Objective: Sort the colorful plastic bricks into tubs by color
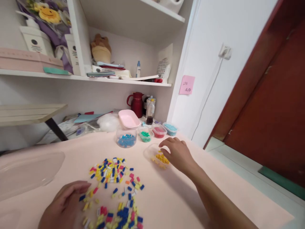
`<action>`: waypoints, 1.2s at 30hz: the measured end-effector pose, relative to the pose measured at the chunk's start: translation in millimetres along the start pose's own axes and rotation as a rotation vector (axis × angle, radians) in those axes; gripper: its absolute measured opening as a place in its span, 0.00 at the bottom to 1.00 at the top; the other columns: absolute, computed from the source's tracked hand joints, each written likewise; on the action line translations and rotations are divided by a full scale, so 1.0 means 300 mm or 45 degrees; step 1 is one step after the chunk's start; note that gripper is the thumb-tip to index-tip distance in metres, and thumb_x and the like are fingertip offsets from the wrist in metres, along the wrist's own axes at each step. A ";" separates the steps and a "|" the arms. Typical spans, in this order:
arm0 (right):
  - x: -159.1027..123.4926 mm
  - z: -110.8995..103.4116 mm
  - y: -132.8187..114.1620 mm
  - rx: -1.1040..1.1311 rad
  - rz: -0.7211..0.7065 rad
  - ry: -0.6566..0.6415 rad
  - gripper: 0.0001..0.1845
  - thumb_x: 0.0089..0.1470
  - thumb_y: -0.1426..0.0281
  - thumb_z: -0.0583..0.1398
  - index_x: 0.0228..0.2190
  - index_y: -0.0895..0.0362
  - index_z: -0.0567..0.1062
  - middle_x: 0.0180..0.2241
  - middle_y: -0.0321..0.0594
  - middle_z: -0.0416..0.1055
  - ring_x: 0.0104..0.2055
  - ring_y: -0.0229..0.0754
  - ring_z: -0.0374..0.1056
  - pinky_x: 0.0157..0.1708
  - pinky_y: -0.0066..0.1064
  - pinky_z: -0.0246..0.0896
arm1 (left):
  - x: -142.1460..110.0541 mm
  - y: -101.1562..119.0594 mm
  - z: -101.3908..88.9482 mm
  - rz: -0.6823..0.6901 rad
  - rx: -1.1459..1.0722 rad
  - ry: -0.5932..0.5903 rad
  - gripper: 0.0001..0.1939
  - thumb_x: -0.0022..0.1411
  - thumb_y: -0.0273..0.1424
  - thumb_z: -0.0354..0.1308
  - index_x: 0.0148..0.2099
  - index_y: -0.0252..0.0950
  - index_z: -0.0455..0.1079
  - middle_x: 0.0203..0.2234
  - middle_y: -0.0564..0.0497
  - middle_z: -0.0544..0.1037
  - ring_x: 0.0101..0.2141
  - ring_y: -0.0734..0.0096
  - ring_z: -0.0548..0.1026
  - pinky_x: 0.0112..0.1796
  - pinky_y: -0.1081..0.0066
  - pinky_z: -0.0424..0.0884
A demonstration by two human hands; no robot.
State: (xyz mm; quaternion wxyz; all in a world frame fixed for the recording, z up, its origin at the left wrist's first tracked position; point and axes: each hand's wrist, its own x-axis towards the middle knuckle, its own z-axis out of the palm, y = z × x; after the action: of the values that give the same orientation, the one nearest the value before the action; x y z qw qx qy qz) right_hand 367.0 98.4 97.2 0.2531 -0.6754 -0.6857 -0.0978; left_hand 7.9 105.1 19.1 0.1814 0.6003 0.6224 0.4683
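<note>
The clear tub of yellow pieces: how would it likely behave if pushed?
The clear tub looks thin-walled, so probably light and slightly flexible. Being low, it seems likelier to slide than tip. Its loose yellow pieces might shift.

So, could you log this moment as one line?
right hand: at clear plastic tub of small yellow pieces | left hand: beside scattered small multicoloured pieces | grips: unclear

Loose blocks are spread on a table, with a tub placed at right and four containers lined up behind.
</note>
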 end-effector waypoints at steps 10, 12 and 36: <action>-0.099 0.083 -0.220 0.841 -0.562 -0.221 0.11 0.61 0.68 0.56 0.40 0.49 0.79 0.36 0.40 0.76 0.41 0.42 0.69 0.44 0.36 0.62 | -0.016 0.103 -0.021 -0.152 -0.114 -0.089 0.13 0.50 0.39 0.51 0.31 0.41 0.75 0.31 0.51 0.81 0.35 0.62 0.78 0.36 0.67 0.74; -0.127 0.118 -0.263 0.842 -0.632 -0.288 0.11 0.61 0.68 0.57 0.42 0.47 0.79 0.37 0.40 0.75 0.41 0.42 0.68 0.44 0.35 0.61 | -0.019 0.112 -0.023 -0.193 -0.100 -0.106 0.13 0.49 0.38 0.51 0.31 0.41 0.75 0.30 0.51 0.81 0.34 0.63 0.78 0.34 0.68 0.74; -0.120 0.142 -0.261 0.788 -0.596 -0.413 0.04 0.55 0.73 0.61 0.32 0.51 0.76 0.42 0.40 0.71 0.46 0.43 0.67 0.47 0.36 0.61 | -0.034 0.093 -0.010 -0.182 -0.118 -0.153 0.14 0.53 0.36 0.48 0.33 0.40 0.74 0.26 0.53 0.78 0.30 0.66 0.76 0.31 0.70 0.69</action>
State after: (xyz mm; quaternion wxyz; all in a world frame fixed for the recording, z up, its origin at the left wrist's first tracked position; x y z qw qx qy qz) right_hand 280.1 81.8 59.9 0.3039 -0.4001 -0.8486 0.1656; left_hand 23.8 90.2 39.6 0.2791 0.5723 0.6293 0.4457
